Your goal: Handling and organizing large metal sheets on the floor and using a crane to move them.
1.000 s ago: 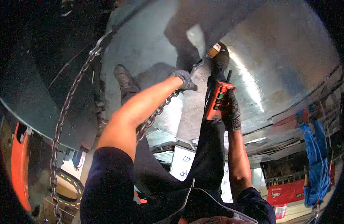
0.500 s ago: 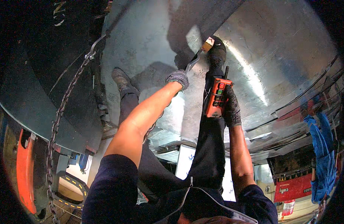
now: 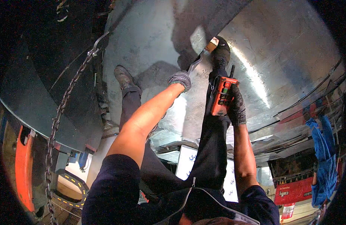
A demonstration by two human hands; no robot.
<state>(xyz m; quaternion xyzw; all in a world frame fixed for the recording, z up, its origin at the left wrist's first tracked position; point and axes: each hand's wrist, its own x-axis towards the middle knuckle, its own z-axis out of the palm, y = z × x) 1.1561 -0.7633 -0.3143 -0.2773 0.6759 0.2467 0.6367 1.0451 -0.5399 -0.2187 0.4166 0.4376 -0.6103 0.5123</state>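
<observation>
Your right hand point(image 3: 237, 107) is gripping the orange remote control point(image 3: 222, 95) closed in its glove, while your left hand point(image 3: 180, 79) is closing around a slim metal hook point(image 3: 194, 65) held over the big galvanized steel sheet point(image 3: 154, 41) you are standing on. Beside it, the steel chain point(image 3: 54, 127) is hanging taut; if the hook is slipping off, that load could be swinging toward your boots point(image 3: 124, 77).

An orange remote control point(image 3: 221, 95) with a short black antenna stands upright, gripped in my gloved right hand point(image 3: 237, 107).
</observation>
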